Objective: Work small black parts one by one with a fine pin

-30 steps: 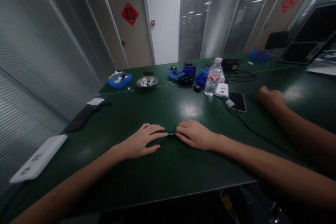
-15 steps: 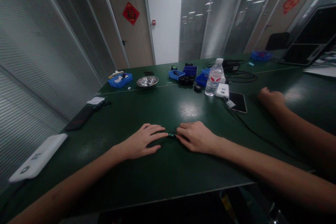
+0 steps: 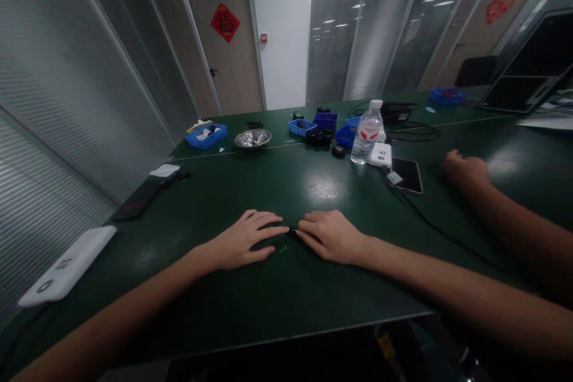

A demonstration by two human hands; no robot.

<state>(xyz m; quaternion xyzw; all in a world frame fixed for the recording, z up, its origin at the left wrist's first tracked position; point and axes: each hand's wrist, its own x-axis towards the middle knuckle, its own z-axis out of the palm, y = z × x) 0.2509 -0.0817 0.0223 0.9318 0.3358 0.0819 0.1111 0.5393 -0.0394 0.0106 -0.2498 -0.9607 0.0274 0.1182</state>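
Note:
My left hand (image 3: 248, 237) lies over the green table (image 3: 215, 310), fingers spread, holding nothing. Its index fingertip touches or nearly touches one end of a small dark piece (image 3: 292, 231). At the other end of that piece, my right hand (image 3: 329, 236) has its fingers curled, with thumb and index finger closed on it. The piece is mostly hidden by the fingertips, and its kind cannot be made out. Just below the gap between my hands, a tiny green bit (image 3: 283, 249) shows on the tabletop.
Another person's hand (image 3: 465, 168) rests at the right. Farther back stand a water bottle (image 3: 367, 134), a metal bowl (image 3: 253, 139), blue baskets (image 3: 206, 136) and a tablet-like device (image 3: 407, 175) with a cable. A white power-bank-like box (image 3: 67, 265) lies at the left.
The green bit seen earlier on the small piece between my fingertips now shows lower, on the table. My right hand has shifted slightly left; the left hand has barely moved.

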